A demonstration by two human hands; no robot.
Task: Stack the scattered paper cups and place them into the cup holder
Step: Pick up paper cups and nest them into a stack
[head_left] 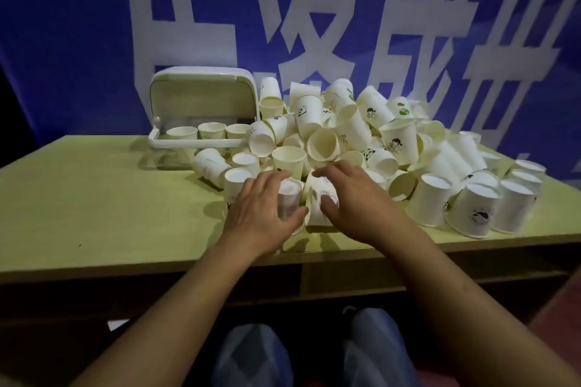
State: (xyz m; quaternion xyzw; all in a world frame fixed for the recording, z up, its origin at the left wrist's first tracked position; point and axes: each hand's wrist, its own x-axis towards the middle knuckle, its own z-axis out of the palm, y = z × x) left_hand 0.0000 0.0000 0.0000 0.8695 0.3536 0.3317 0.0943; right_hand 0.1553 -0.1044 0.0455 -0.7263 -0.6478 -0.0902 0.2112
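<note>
Plainly, both hands work at the tabletop's front edge: the left hand [262, 207] grips one cup [288, 200], the right hand [352, 198] pinches another cup [318, 209]. A careless nudge could topple the pile [345, 132] beside the cup holder [201, 116], rolling cups overboard.

Dim overall, light falling from above onto the table [94, 198]; corners darken, edges bow with wide-angle distortion, and motion blur softens the hands.
</note>
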